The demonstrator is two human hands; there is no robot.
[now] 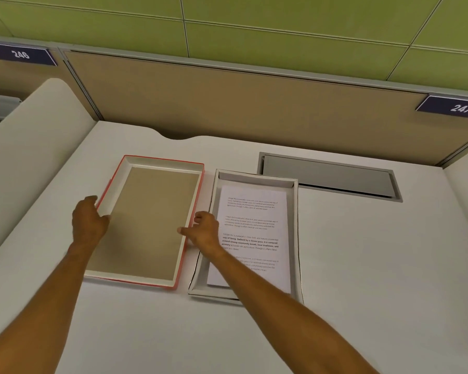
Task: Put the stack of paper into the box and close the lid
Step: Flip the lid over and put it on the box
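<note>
The red-edged lid lies upside down on the white desk, its brown inside facing up. My left hand grips its left wall, thumb inside. My right hand grips its right wall, thumb over the rim. Just to the right stands the white box, open. The stack of paper with printed text lies flat inside it. My right forearm crosses over the near part of the box and paper.
A grey cable hatch is set into the desk behind the box at the right. A tan partition closes the back. A rounded white divider rises at the left.
</note>
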